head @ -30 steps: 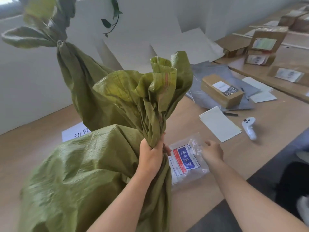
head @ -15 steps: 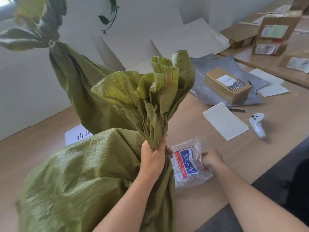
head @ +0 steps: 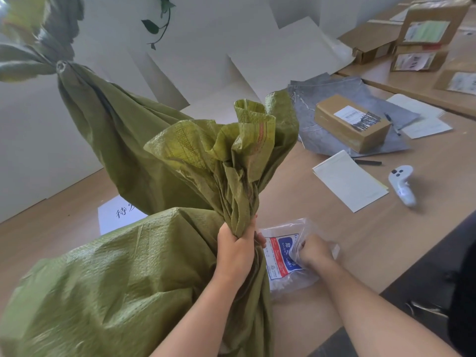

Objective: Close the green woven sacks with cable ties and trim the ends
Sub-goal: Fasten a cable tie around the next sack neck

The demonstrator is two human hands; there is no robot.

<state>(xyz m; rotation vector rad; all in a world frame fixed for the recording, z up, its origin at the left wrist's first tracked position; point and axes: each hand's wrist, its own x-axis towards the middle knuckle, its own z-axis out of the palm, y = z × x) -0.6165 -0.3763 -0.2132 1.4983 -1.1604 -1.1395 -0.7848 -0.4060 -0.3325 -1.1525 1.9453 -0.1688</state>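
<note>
A full green woven sack (head: 108, 287) lies in front of me on the wooden table (head: 360, 240). My left hand (head: 238, 249) is closed around its bunched neck, and the loose mouth (head: 231, 150) fans out above my fist. Behind it a second green sack (head: 121, 135) leans, its neck tied off (head: 61, 67) at the upper left. My right hand (head: 315, 251) rests on a clear plastic packet of white cable ties (head: 286, 261) with a blue and red label, fingers curled into its open end. No cutting tool is visible.
A white sheet with characters (head: 116, 215) lies under the sacks. To the right lie a white envelope (head: 349, 180), a white controller (head: 401, 184), a black pen (head: 367, 162), a labelled cardboard box (head: 353, 123) on grey mailers, and more boxes (head: 425, 29) at the back.
My right hand has moved left onto the cable tie packet and dug its fingers into the packet's opening. My left hand still grips the sack neck in the same place.
</note>
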